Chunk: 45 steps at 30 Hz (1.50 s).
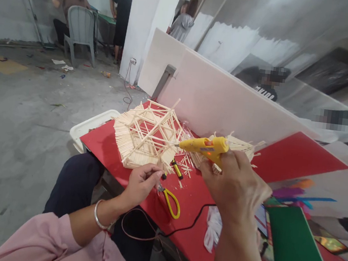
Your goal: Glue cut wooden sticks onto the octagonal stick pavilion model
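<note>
My right hand [234, 180] is wrapped round a yellow glue gun [203, 146], which points left. Its nozzle is at the right side of a many-sided frame of thin wooden sticks [153, 132], with a fringe of sticks around its base. Close to the frame's front edge, my left hand [142, 182] is closed, thumb against fingers; whatever it may pinch is too small to make out. A yellow and black utility knife [177, 170] lies just right of the frame. Nearer to me are yellow-handled scissors [171, 204], partly behind my left fingertips.
The red tabletop [182, 231] bears loose sticks [187, 166], a second stick piece [238, 146], a white plastic bag [213, 228] and a black cord [196, 219]. A white board [210, 92] stands behind. At right is a green board [295, 251]. Several people are in the background.
</note>
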Motion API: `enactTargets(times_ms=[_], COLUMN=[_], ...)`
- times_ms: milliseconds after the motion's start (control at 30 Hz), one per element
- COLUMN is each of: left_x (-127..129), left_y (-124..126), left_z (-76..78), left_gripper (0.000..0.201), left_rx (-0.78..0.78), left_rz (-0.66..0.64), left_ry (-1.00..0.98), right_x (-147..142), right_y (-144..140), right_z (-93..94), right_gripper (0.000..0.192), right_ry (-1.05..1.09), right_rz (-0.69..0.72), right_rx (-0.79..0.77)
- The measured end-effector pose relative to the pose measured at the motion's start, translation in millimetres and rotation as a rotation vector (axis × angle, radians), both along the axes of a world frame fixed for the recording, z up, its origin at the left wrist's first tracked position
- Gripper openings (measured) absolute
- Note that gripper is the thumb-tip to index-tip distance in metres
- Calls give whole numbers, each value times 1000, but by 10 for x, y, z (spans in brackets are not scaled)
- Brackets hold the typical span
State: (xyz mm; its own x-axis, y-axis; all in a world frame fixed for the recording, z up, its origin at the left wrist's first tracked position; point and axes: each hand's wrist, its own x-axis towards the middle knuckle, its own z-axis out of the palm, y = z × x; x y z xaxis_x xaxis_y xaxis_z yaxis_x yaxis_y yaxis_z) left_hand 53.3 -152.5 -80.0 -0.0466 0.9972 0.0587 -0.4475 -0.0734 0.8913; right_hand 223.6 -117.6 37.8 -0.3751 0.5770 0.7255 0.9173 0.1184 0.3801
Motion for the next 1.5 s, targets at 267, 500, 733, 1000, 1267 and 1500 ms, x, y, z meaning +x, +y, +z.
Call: enactTargets(times_ms=[267, 500, 733, 1000, 1267, 1500], left_x=[-11, -2, -77, -100, -86, -98], left_y=[-13, -42, -70, -53, -56, -57], left_z=[-4, 18, 10, 0, -29, -51], left_gripper=[42, 37, 31, 32, 27, 25], left_rx=[-6, -17, -10, 9, 8, 20], left_rz=[-6, -16, 6, 4, 0, -4], left_ry=[0, -11, 21, 12, 6, 26], right_x=[14, -169, -562, -557, -575, -589], right_y=[-22, -14, 55, 93, 108, 118], right_z=[-6, -21, -13, -18, -20, -10], right_gripper=[26, 24, 15, 12, 13, 12], right_ry=[0, 78, 99, 39, 22, 44], right_rz=[2, 74, 162, 136, 170, 183], right_rx=[48, 50, -22, 16, 36, 33])
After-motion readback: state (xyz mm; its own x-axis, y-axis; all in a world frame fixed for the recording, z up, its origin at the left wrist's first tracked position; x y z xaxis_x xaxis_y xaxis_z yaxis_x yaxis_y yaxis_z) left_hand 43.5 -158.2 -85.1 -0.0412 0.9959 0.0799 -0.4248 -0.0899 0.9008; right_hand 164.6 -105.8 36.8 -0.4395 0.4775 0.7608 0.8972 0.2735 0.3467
